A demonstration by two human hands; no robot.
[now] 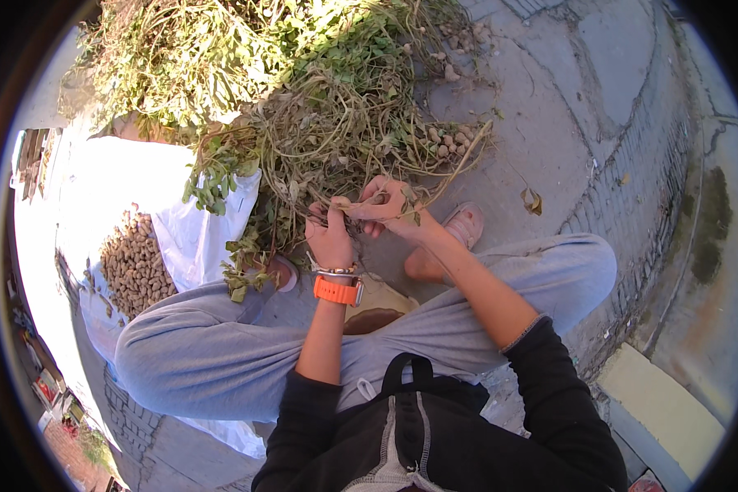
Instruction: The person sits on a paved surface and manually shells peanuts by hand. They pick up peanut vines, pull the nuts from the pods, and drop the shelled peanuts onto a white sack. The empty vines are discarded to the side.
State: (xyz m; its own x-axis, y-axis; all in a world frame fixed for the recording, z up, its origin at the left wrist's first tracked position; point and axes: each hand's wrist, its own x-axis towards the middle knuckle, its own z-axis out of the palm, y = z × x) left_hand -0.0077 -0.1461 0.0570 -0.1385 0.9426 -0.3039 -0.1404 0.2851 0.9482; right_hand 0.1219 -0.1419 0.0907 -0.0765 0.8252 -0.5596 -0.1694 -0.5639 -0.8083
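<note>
My left hand (330,238), with an orange watch band on its wrist, has its fingers closed around thin roots and stems of a dried peanut plant (452,175). Right beside it, my right hand (388,206) pinches the same plant, whose pale stem runs out to the upper right past a few withered leaves. The fingertips of both hands nearly meet; what lies between them is partly hidden. Just beyond them rises a tangled pile of peanut plants (344,123). Peanut pods (449,142) cling to stems at its right side.
On the left, a heap of loose peanuts (138,264) lies on a white plastic sheet (221,230). My legs in grey trousers (209,350) are spread on both sides. Below my hands is a pale container (375,295), partly hidden. Cracked concrete (529,184) extends right.
</note>
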